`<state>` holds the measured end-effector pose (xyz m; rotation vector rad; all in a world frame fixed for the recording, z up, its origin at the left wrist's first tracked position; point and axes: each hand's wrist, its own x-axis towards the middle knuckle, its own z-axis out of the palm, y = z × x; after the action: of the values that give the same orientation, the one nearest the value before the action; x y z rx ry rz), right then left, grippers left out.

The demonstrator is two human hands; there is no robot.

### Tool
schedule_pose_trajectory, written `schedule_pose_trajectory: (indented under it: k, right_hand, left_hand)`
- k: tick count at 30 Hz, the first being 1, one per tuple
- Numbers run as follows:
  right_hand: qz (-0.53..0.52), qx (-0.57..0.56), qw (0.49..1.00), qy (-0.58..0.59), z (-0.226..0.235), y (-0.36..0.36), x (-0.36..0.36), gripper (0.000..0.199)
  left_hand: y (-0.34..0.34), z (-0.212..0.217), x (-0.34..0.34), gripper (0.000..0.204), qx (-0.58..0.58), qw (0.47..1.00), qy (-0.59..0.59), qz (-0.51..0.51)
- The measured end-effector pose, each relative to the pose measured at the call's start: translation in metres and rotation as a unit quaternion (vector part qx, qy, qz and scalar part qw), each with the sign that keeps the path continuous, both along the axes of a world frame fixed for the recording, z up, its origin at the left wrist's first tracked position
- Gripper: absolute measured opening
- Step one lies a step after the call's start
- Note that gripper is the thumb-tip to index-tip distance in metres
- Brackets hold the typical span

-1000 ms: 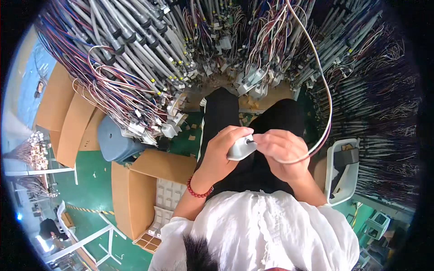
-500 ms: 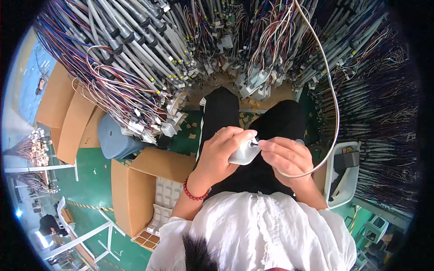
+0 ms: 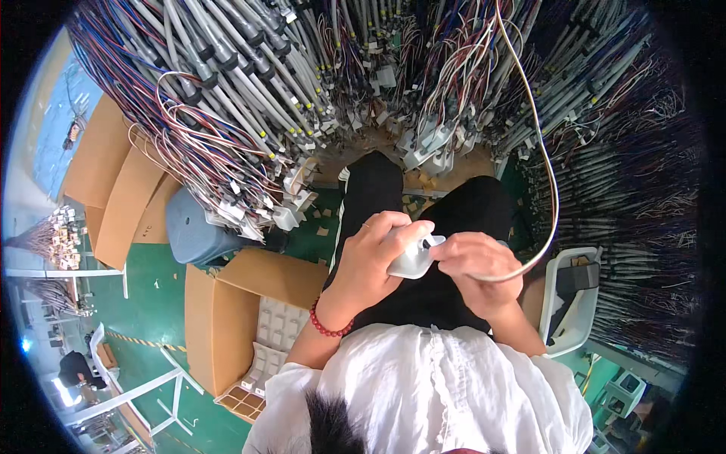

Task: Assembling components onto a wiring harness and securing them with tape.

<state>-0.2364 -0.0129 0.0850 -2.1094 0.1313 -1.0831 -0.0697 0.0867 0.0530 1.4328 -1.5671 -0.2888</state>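
Observation:
My left hand (image 3: 376,253) is closed around a small whitish plastic housing (image 3: 412,259), gripping it over my lap. Close against its right side, my right hand (image 3: 480,268) is pinched, slightly smeared by motion. A long pale cable (image 3: 551,193) loops down from above and runs into the right hand's fingers. A small dark piece shows at the housing's opening beside the right fingertips. The cable's end is hidden by the fingers.
Thick bundles of grey sleeved cables (image 3: 227,68) with loose wires hang ahead and to the right. An open cardboard box (image 3: 200,325) with white parts stands at left, near a blue-grey stool (image 3: 193,227). A white bin (image 3: 586,325) is at right.
My right hand has turned and its fingers have curled more beside the housing. The cable loop has shifted slightly left. My left hand keeps its hold.

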Motion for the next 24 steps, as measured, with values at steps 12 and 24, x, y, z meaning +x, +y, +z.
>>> schedule_pose_trajectory:
  k: [12, 24]
  right_hand:
    - [0.015, 0.292, 0.955, 0.052, 0.0, -0.01, 0.003, 0.011]
    - [0.04, 0.252, 0.967, 0.027, 0.014, -0.012, -0.002, 0.012]
  left_hand:
    - [0.001, 0.006, -0.002, 0.045, 0.04, 0.998, -0.043, 0.02]
    - [0.002, 0.027, -0.011, 0.04, 0.006, 0.982, -0.17, 0.081]
